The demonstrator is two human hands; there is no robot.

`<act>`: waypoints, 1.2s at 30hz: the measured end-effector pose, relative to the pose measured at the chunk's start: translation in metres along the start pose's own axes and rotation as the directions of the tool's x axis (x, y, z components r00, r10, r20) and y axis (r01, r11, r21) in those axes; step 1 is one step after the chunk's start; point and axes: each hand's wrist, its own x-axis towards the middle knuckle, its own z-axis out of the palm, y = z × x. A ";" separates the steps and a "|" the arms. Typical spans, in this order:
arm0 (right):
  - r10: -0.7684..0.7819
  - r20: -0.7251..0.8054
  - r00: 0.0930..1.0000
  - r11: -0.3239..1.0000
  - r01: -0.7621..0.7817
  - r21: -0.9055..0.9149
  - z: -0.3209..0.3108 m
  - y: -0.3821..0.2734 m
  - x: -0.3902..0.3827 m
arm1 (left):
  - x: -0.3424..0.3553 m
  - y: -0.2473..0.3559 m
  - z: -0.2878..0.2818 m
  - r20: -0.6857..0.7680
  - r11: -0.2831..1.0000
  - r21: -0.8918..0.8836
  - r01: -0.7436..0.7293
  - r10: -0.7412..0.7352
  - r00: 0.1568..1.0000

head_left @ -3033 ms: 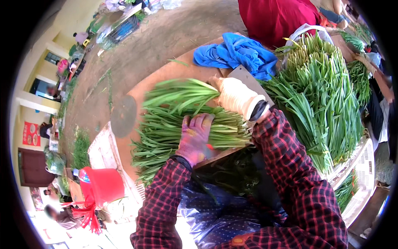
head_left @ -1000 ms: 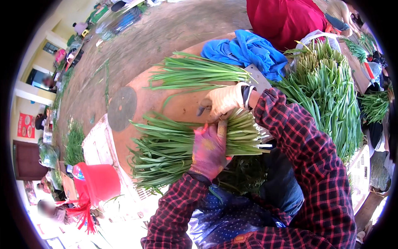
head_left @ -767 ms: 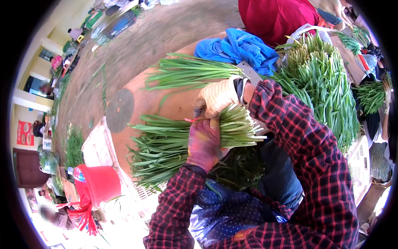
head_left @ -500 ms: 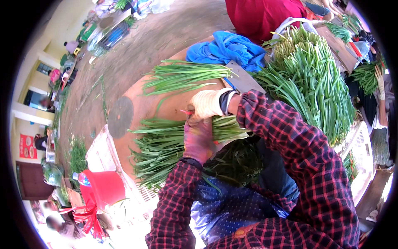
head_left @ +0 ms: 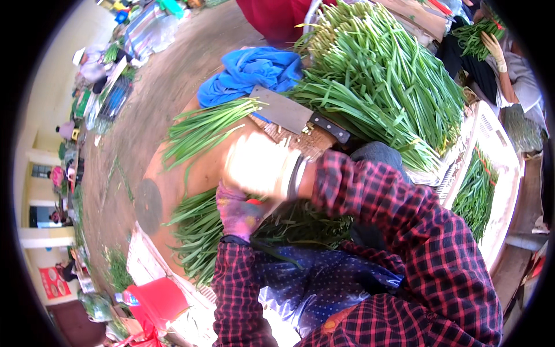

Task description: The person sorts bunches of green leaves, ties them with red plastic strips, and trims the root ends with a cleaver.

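My left hand [head_left: 236, 213], in a pink and purple glove, closes around a bundle of garlic chives [head_left: 196, 234]. A bit of red tie [head_left: 254, 202] shows at that hand. Just above it, my right hand [head_left: 260, 165], in a white glove, is smeared by motion and its fingers cannot be made out. Behind the hands, a second bunch of chives [head_left: 202, 130] lies on the round brown board [head_left: 173, 168]. A cleaver [head_left: 286, 111] with a black handle rests beside that bunch, on a woven brown surface [head_left: 324, 141].
A large heap of chives [head_left: 376, 81] stands at the back right. Next to the cleaver lies a bunched blue cloth [head_left: 251, 72]. At the lower left is a red bucket [head_left: 162, 303]. A pale crate [head_left: 491, 191] holds tied greens on the right. A co-worker's gloved hand [head_left: 494, 52] holds greens there.
The view has swung to the right, shifting the scene leftward and uncovering the cleaver's handle. My right hand has come off the left hand's fingers to just above them and is now blurred.
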 end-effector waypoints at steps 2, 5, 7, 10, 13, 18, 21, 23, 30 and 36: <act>-0.031 -0.067 0.997 0.999 0.033 0.033 0.021 -0.020 -0.011 | -0.005 -0.024 0.014 0.005 0.999 -0.011 0.030 -0.030 1.000; 0.044 -0.026 0.999 0.992 -0.041 0.123 0.032 -0.028 -0.017 | -0.005 -0.020 0.007 0.024 0.999 0.013 0.046 -0.046 0.999; 0.112 -0.032 0.993 0.976 -0.103 0.194 0.025 -0.017 -0.022 | -0.001 -0.013 0.001 0.070 0.995 0.024 0.098 -0.099 0.993; 0.406 -0.010 0.914 0.876 -0.386 0.289 -0.012 0.029 -0.038 | 0.008 0.007 -0.006 0.113 0.918 0.354 0.178 -0.231 0.966; 0.695 0.178 0.697 0.719 -0.666 -0.201 0.006 0.091 -0.083 | 0.010 -0.011 0.000 0.128 0.919 0.381 0.103 -0.163 0.978; 0.738 0.305 0.601 0.672 -0.696 -0.254 0.024 0.096 -0.095 | 0.010 -0.031 -0.007 0.243 0.861 0.505 0.055 -0.204 0.948; 0.745 0.456 0.486 0.568 -0.821 -0.054 0.009 0.100 -0.094 | 0.017 -0.010 -0.007 0.271 0.915 0.360 0.183 -0.290 0.918; 0.720 0.436 0.540 0.547 -0.828 0.121 0.004 0.099 -0.100 | 0.013 -0.001 -0.017 0.228 0.907 0.345 0.243 -0.332 0.915; 0.769 0.220 0.601 0.481 -0.769 0.420 -0.051 0.049 -0.156 | -0.009 0.006 -0.082 0.192 0.937 0.184 0.297 -0.330 0.924; 0.758 0.211 0.617 0.586 -0.787 0.195 -0.033 -0.007 -0.151 | -0.038 0.039 -0.096 0.123 0.958 -0.008 0.286 -0.283 0.951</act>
